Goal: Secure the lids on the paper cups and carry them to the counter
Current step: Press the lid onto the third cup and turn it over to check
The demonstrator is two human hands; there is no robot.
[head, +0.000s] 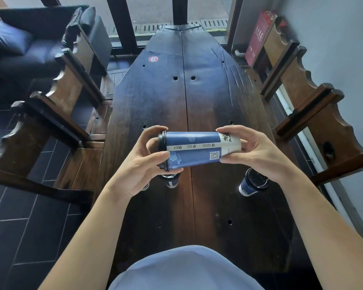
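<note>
I hold a tall blue and white paper cup (pixel 197 148) sideways above the dark wooden table (pixel 176 97). Its black lid (pixel 162 150) points left. My left hand (pixel 147 162) wraps the lid end, thumb and fingers on the rim. My right hand (pixel 254 152) grips the white base end. A second blue cup with a black lid (pixel 253 183) stands on the table under my right wrist. A third cup (pixel 172 181) stands below the held one, mostly hidden by my left hand.
Carved wooden benches (pixel 57 114) flank the table on the left, and more of them (pixel 314 114) on the right. A dark blue sofa (pixel 29 45) sits at the far left. Glass panes with black frames (pixel 176 9) stand beyond the table's far end. A red sign (pixel 258 36) leans at the right wall.
</note>
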